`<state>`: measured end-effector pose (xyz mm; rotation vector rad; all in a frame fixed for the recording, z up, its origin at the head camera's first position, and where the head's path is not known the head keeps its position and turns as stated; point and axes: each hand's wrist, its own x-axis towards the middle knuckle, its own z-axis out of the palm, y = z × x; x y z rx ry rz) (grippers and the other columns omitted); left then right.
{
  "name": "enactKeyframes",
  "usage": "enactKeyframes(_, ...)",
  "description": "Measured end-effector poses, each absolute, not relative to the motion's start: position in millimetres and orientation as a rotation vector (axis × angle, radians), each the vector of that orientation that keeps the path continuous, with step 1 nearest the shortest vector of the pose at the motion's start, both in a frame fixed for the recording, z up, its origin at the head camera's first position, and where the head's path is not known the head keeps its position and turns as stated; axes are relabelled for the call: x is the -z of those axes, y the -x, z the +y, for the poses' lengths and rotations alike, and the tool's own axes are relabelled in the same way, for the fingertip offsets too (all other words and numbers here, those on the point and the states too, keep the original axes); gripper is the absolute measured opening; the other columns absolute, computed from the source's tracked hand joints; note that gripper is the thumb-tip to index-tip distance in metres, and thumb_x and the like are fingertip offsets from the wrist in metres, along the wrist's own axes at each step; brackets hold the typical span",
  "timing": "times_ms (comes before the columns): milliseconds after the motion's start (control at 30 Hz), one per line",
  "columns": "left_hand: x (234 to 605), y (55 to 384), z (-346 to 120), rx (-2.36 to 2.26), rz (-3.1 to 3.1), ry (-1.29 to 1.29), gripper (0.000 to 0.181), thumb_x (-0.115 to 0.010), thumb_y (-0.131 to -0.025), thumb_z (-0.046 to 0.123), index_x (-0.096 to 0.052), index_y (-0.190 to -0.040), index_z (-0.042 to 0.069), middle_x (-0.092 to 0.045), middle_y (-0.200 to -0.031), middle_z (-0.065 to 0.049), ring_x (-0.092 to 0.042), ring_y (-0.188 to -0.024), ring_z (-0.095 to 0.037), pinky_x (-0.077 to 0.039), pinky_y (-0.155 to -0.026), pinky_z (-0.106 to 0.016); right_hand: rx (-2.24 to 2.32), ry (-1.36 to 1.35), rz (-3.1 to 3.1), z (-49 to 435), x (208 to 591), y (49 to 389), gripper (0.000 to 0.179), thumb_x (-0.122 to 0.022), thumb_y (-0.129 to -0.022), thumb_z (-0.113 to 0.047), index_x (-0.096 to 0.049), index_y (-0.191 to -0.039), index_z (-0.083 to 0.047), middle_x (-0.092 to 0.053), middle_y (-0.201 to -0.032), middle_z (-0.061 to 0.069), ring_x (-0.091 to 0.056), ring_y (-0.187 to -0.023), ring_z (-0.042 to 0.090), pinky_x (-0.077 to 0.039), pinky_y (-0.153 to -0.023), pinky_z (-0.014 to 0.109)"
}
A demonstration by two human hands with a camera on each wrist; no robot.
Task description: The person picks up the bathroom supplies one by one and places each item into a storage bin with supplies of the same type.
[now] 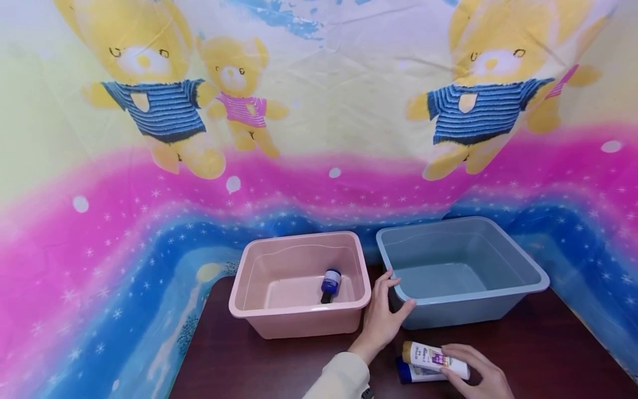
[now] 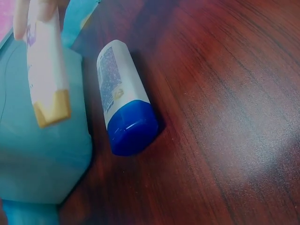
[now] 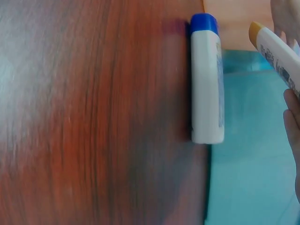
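My right hand [image 1: 477, 370] pinches a white bottle with a gold cap [image 1: 427, 354] between thumb and fingers. In the left wrist view this gold-capped bottle [image 2: 47, 68] is raised in front of the basin. A second white bottle with a blue cap [image 3: 206, 86] lies on its side on the table, partly covered by the held one in the head view. My left hand [image 1: 381, 318] touches the near left corner of the blue-grey basin [image 1: 463, 296], thumb and fingers spread along its rim.
Left of the blue-grey basin stands a pink basin [image 1: 304, 311] with a dark blue bottle [image 1: 331, 281] lying inside. Both basins rest on a dark reddish-brown wooden table [image 1: 219, 360]. Behind them hangs a cloth printed with bears [image 1: 324, 127].
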<state>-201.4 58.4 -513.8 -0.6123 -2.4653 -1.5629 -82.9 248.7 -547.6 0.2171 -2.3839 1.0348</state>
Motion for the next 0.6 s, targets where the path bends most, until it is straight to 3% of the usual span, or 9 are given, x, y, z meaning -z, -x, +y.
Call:
enactKeyframes(133,513,202,57,1.615,-2.447,0.612,0.052,-0.053,-0.086,0.056,-0.037,-0.133,0.039,-0.022,-0.150,0.016,-0.024,-0.135,-0.007,-0.029,-0.106,-0.046,-1.016,-0.135,-2.408,253,539,79,0.042,-0.086,-0.062,-0.016,-0.071,-0.100,-0.018,-0.064,-0.100,-0.009,-0.052,-0.094,-0.010,-0.032,-0.081,0.001)
enactKeyframes(300,513,202,58,1.615,-2.433,0.611,0.051,-0.054,-0.087,0.055,-0.038,-0.132,0.038,-0.024,-0.150,0.012,-0.025,-0.135,-0.007,-0.029,-0.106,-0.045,-0.991,-0.025,-2.418,257,528,74,0.040,-0.087,-0.062,-0.021,-0.072,-0.099,-0.019,-0.064,-0.098,-0.008,-0.051,-0.092,-0.011,-0.031,-0.079,0.000)
enactKeyframes(600,513,201,58,1.611,-2.426,0.613,0.051,-0.053,-0.087,0.055,-0.038,-0.132,0.037,-0.022,-0.149,0.018,-0.025,-0.135,-0.008,-0.030,-0.106,-0.044,-0.973,0.082,-2.413,264,514,71,0.036,-0.086,-0.063,-0.025,-0.072,-0.097,-0.023,-0.064,-0.098,-0.009,-0.052,-0.090,-0.011,-0.032,-0.077,0.000)
